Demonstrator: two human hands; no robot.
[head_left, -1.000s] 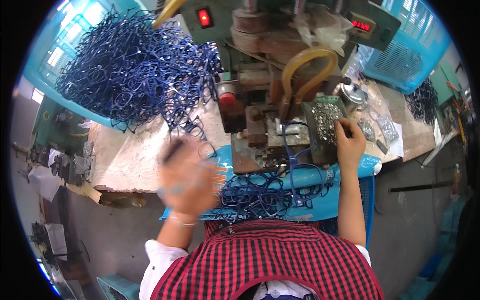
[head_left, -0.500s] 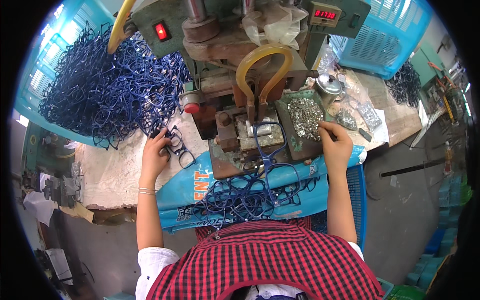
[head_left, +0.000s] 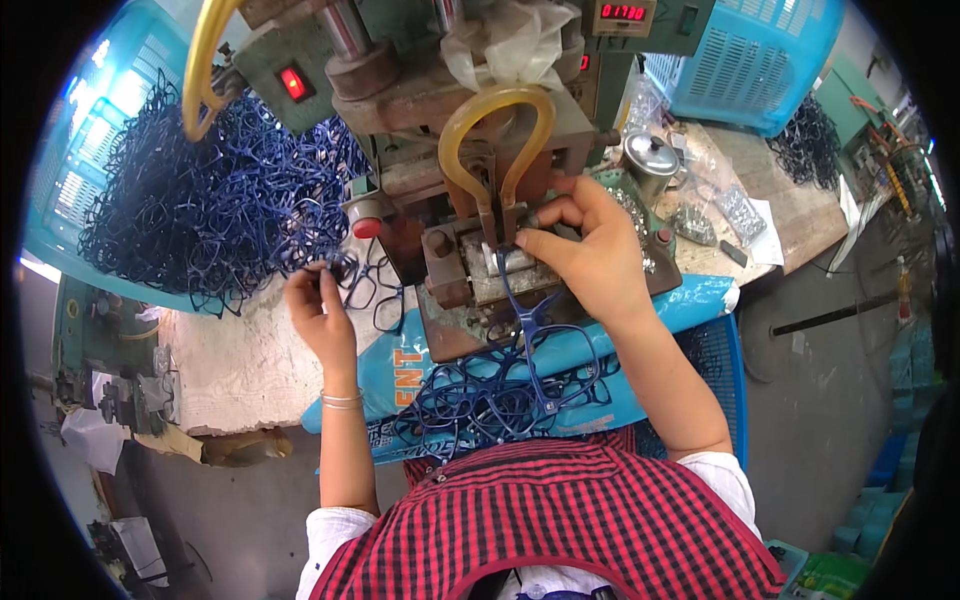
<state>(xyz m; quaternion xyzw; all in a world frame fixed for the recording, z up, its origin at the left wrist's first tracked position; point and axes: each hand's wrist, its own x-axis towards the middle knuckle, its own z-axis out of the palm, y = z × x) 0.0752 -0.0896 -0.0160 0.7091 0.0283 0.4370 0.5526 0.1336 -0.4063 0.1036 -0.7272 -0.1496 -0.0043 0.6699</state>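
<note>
A blue glasses frame (head_left: pixel 530 322) lies with one end under the two copper-coloured tips (head_left: pixel 498 222) of a bench press (head_left: pixel 455 270); its other part hangs toward me. My right hand (head_left: pixel 592 255) is at those tips, thumb and fingers pinched close together. Whatever they may hold is too small or hidden. By the big pile of blue glasses frames (head_left: pixel 225 200), my left hand (head_left: pixel 322 305) has its fingertips closed on another blue glasses frame (head_left: pixel 378 290). Several more blue frames (head_left: pixel 465 395) are heaped on a blue plastic sheet (head_left: pixel 375 375) before me.
Small shiny metal parts (head_left: pixel 635 212) lie on a plate right of the press. Behind them stand a lidded metal pot (head_left: pixel 652 158) and bagged parts (head_left: pixel 740 215). A red button (head_left: pixel 367 228) juts out at the press's left. Blue baskets (head_left: pixel 765 60) stand at both sides.
My right hand has gone from the metal parts leftward to the press tips. My left hand has drawn a glasses frame slightly toward the press. The whole view has shifted a little.
</note>
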